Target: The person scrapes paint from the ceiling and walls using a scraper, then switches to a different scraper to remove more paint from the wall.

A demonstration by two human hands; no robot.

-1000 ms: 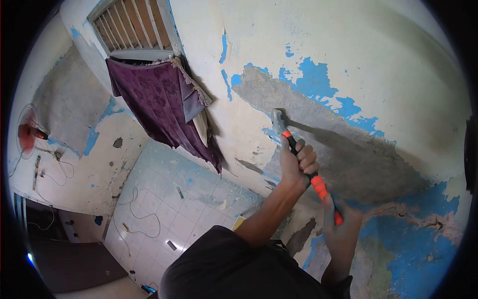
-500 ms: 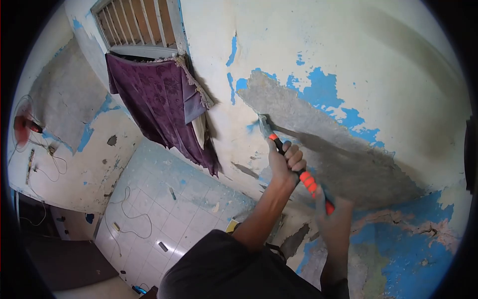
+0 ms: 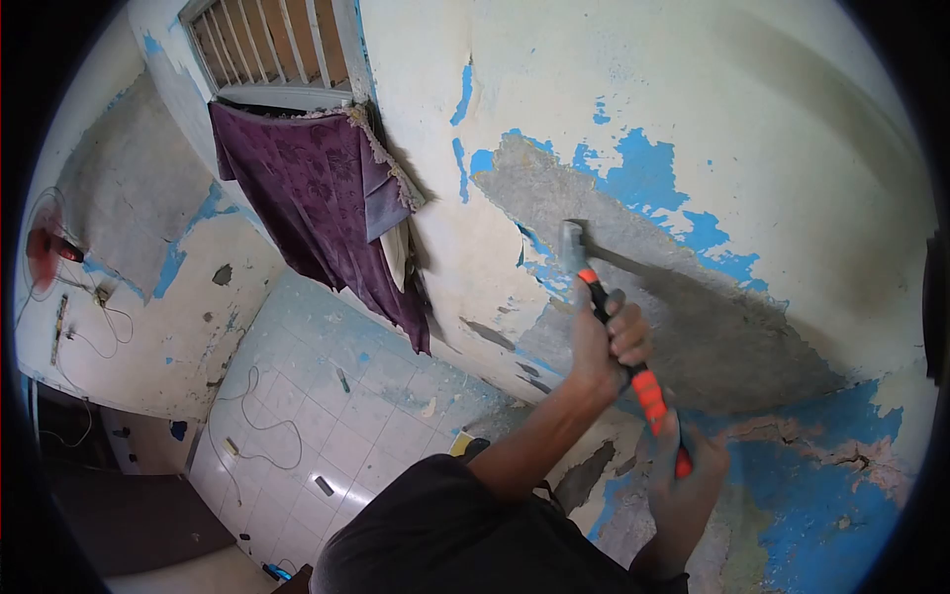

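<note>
My left hand (image 3: 612, 342) is wrapped round the upper part of a long-handled scraper (image 3: 649, 392) with a black and orange-red handle. Lower down, near the butt of that handle, my right hand (image 3: 693, 460) grips it too. The tool's grey metal head, slightly blurred, lies over a bare grey patch (image 3: 683, 327) in the wall (image 3: 792, 148). To the left of the head, the cream paint has a ragged edge with blue showing through.
A purple curtain (image 3: 297, 188) hangs below a barred window (image 3: 272, 45). On the tiled floor (image 3: 297, 416) lie a cable (image 3: 282, 463), paint flakes and small dark objects. At far left a fan (image 3: 45, 247) stands near the other wall. A cracked blue area (image 3: 811, 495) spreads at lower right.
Both hands and the scraper have moved right and down, drawing the head off the cream paint edge onto the grey patch. More blue and grey shows where the head was.
</note>
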